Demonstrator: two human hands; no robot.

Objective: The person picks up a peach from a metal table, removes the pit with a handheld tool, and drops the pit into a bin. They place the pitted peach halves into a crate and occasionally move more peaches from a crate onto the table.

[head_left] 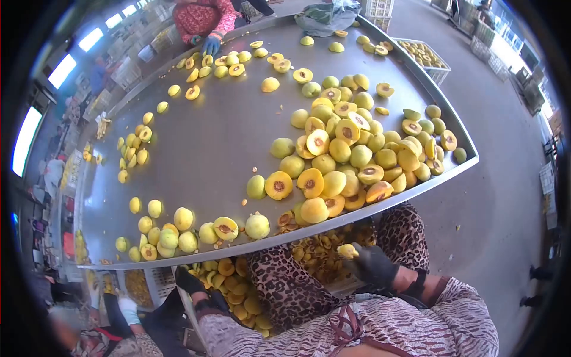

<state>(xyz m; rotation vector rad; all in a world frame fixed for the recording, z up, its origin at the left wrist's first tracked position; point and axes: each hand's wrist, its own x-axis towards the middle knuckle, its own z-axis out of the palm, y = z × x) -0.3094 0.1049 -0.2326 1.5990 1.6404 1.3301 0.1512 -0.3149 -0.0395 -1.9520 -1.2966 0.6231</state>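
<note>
My right hand [376,266], in a dark glove, is closed on a small yellow piece of peach [348,251]. It is over a container of peach scraps [318,253] between my knees, below the table edge. My left hand [191,282], also dark-gloved, is low beside a crate of peach halves [247,304]; its fingers are mostly hidden. On the metal table [208,143], a large heap of yellow peach halves [340,149] lies to the right, many showing brown pits. Another group of peaches [168,238] sits along the near left edge.
Across the table, a person in a red patterned top has a blue-gloved hand [211,46] by more halves. A plastic bag [327,18] lies at the far edge. A full crate [422,56] stands beyond the right rim. Another person's white-gloved hand [128,310] is at lower left.
</note>
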